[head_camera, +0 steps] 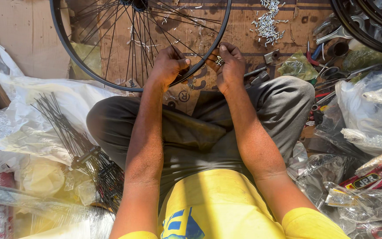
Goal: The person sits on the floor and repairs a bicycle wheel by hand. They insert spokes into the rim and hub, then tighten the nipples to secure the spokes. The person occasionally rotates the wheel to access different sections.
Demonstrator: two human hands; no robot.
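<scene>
Head view | black spoked bicycle wheel rim (89, 75) upper centre | left hand (168, 66) clamped on rim edge | right hand (230, 66) pinching small silver nipples (219, 61) | best kept steady, seating each squarely.

The floor is covered with flattened brown cardboard (284, 42), stained and scuffed, extending to the far edge. At far left, a pale board or panel (23, 37) lies flat. Crumpled white plastic sheeting (45, 119) covers the left side; clear plastic bags (368, 110) are heaped along the right. Strong sunlight falls from above (hard-edged shadows on the cardboard, bright glare on the sheeting). No walls, windows or furniture are in view.
</scene>
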